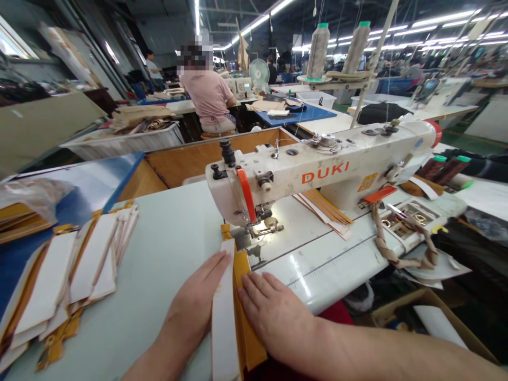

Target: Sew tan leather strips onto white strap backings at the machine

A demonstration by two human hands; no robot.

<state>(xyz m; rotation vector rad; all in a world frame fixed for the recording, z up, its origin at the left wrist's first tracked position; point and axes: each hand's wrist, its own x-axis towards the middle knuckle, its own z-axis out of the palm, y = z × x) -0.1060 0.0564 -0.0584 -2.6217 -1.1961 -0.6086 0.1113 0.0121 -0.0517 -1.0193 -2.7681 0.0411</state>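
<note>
A long white-faced strip [224, 312] runs up toward the sewing machine's needle area, with a tan leather-like strip [248, 317] along its right side. My left hand [196, 296] grips the left edge of the white-faced strip, fingertips on its face and thumb hidden. On the right, my right hand [273, 307] is closed over the tan strip, its fingers together on the upper side; the thumb is out of sight. A tan tab [225, 230] at the strip's far end lies just left of the lit presser foot [266, 227].
The white sewing machine [278, 172] spans the table. Stacked white and tan strips [93, 259] lie at left, more strips [323, 211] under the machine arm. A parts tray [413, 219] sits at right, an open carton [432, 317] below. A person [206, 98] sits beyond.
</note>
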